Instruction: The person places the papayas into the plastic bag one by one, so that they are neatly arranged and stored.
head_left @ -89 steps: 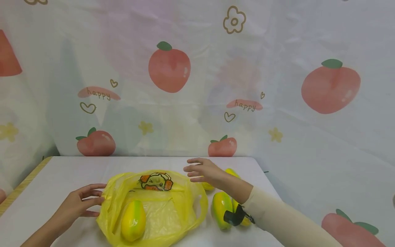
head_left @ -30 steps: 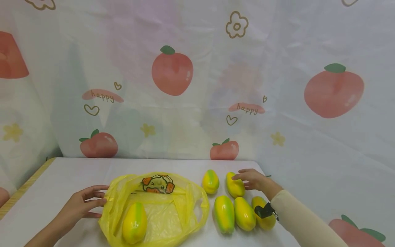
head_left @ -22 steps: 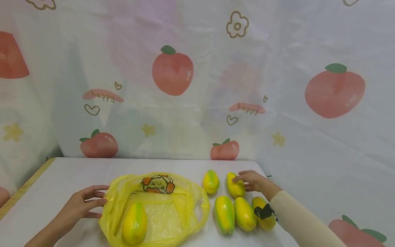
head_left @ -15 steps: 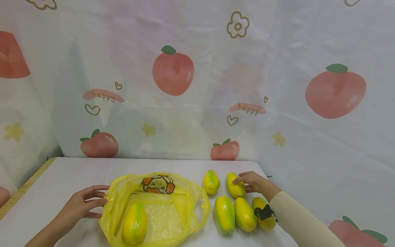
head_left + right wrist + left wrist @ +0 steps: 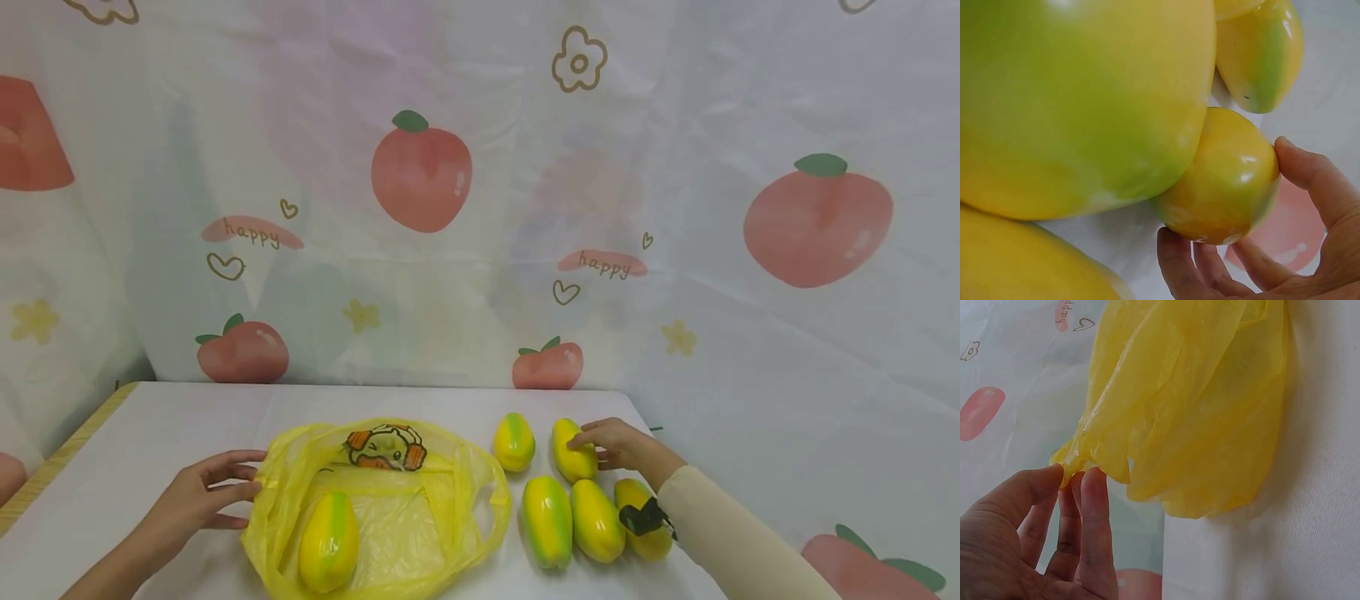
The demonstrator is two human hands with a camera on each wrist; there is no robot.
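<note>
My left hand [image 5: 202,492] pinches the left rim of a yellow plastic bag [image 5: 390,533] between thumb and fingertips; the left wrist view shows the pinched bag edge [image 5: 1072,465]. The bag lies with its mouth spread, a cartoon print on its far side. Inside it, at the left, lies a yellow-green papaya [image 5: 328,542]. At the right, my right hand [image 5: 622,446] grips the far right papaya [image 5: 572,454]. In the right wrist view, thumb and fingers span that same papaya [image 5: 1225,181] from either side.
Between the bag and the held fruit lies another papaya [image 5: 513,442]. A nearer row holds papayas at left [image 5: 547,521], middle [image 5: 597,518] and right [image 5: 652,542], the last partly behind a black wrist strap [image 5: 641,515]. A patterned cloth [image 5: 465,275] hangs behind the white table [image 5: 202,408].
My right hand has moved right from above the bag's right rim to the far right papaya and its fingers are now around it. The left hand stays at the bag's rim.
</note>
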